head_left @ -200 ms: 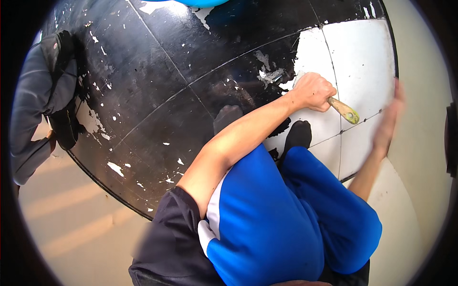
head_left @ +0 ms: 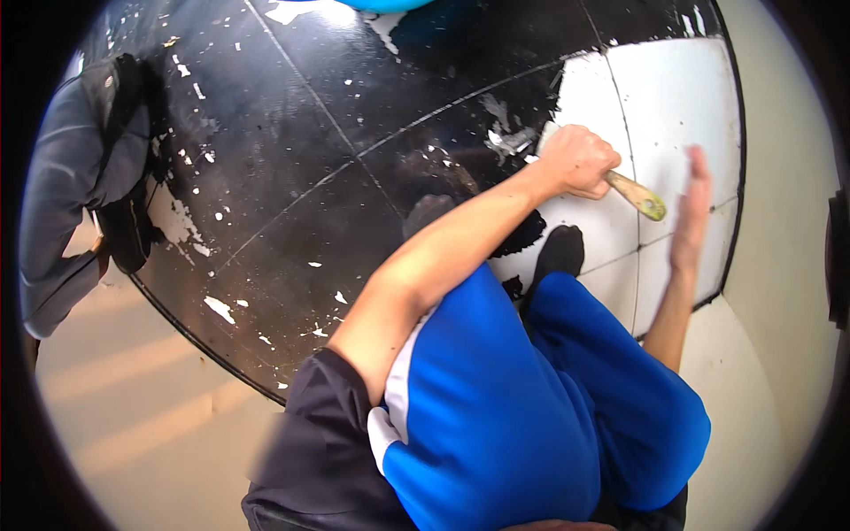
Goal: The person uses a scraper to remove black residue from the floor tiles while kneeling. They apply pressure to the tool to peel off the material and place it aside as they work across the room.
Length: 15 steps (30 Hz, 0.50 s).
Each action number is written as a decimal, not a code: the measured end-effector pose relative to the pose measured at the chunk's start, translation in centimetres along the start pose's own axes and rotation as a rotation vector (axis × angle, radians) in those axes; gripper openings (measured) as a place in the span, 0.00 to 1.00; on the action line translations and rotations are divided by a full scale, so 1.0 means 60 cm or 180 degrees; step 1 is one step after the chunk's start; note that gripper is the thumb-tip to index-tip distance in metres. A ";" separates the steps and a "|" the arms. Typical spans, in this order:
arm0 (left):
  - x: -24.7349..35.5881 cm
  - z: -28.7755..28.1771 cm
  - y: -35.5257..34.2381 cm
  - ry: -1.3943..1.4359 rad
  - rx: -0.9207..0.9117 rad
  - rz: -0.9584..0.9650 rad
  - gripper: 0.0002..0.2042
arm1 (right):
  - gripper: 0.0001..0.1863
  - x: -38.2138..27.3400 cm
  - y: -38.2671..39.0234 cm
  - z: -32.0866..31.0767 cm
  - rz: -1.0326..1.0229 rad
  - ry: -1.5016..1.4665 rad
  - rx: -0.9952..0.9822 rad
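My left hand (head_left: 577, 161) is closed around a scraper (head_left: 634, 193) with a worn wooden, greenish-tipped handle sticking out to the right; its working end is mostly hidden by the hand, at the ragged edge between black coating (head_left: 443, 133) and exposed white tile (head_left: 673, 97). Scraps of peeled coating (head_left: 509, 140) lie beside that edge. My right hand (head_left: 695, 199), blurred, is open with fingers stretched out over the white tiles, right of the handle. My legs in blue trousers (head_left: 496, 380) are bent beneath my arms, and a dark-socked foot (head_left: 560, 252) rests on the white tile.
At the far left another person (head_left: 71, 186) in grey clothing is crouched at the edge of the black surface. A cream wall (head_left: 775, 133) curves along the right, a bright blue object (head_left: 376, 3) shows at the top, and pale flooring (head_left: 150, 372) borders the lower left.
My right hand has moved left from the dark border onto the white tiles. My left hand and the scraper have shifted slightly up and left.
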<state>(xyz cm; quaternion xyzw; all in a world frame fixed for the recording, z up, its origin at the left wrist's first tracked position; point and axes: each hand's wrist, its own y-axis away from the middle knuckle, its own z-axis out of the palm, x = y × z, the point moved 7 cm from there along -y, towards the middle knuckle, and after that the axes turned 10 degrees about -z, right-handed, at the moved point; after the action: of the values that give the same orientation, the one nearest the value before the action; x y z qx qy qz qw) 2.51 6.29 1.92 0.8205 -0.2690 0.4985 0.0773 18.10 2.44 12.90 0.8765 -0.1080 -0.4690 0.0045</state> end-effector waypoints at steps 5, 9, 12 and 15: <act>0.004 0.012 -0.002 -0.0082 -0.0114 -0.0078 0.08 | 0.42 -0.040 -0.033 -0.075 -0.0013 -0.0275 0.0627; 0.024 0.021 0.008 0.0236 -0.0046 0.0152 0.07 | 0.36 0.000 -0.006 0.062 0.0127 -0.1001 -0.0504; 0.022 0.032 0.006 0.0171 -0.0217 0.0046 0.08 | 0.31 -0.015 0.010 0.061 0.0259 -0.0410 -0.0584; 0.026 0.037 0.002 0.0110 -0.0652 0.0207 0.09 | 0.27 -0.031 0.028 0.069 -0.0022 0.0418 -0.1223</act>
<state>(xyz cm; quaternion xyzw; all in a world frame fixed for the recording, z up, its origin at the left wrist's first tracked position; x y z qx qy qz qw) 4.76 4.72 2.15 0.7904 -0.3436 0.4847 0.1492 13.39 1.54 12.33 0.8887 -0.0130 -0.4228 0.1771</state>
